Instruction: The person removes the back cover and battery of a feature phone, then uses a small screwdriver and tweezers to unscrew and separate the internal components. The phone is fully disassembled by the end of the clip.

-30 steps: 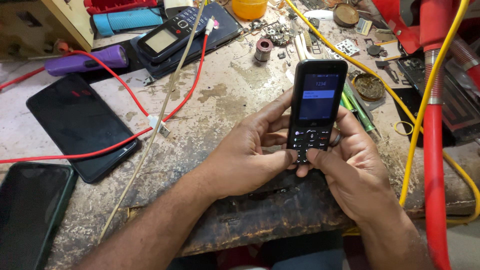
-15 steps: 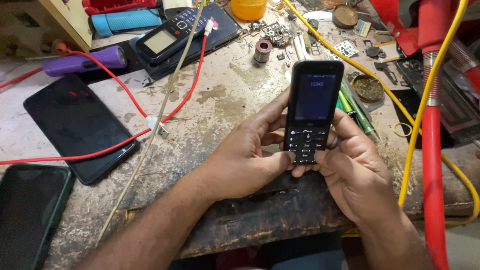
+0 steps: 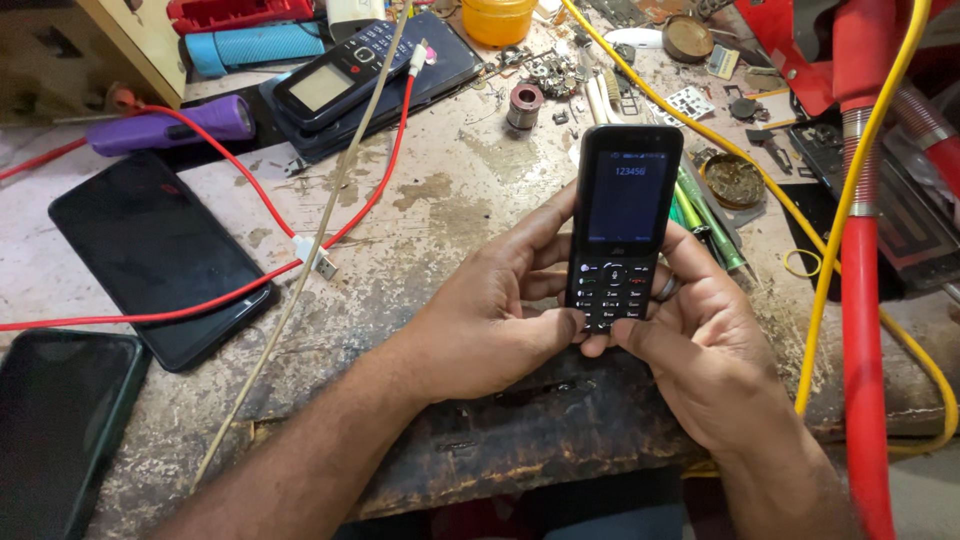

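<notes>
Black keypad phone (image 3: 622, 228) sits upright between our left hand (image 3: 495, 318) and right hand (image 3: 705, 345), fingers closed around it. Both thumbs rest on its keys above the worn surface (image 3: 450, 215).

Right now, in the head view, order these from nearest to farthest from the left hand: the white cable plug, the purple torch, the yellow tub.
1. White cable plug, just left of the left hand.
2. Yellow tub, at the far bench edge.
3. Purple torch, far left.

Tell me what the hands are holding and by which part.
Both hands, left hand and right hand, hold a black keypad phone upright by its lower half, fingers along its sides, thumbs on the keypad.
</notes>
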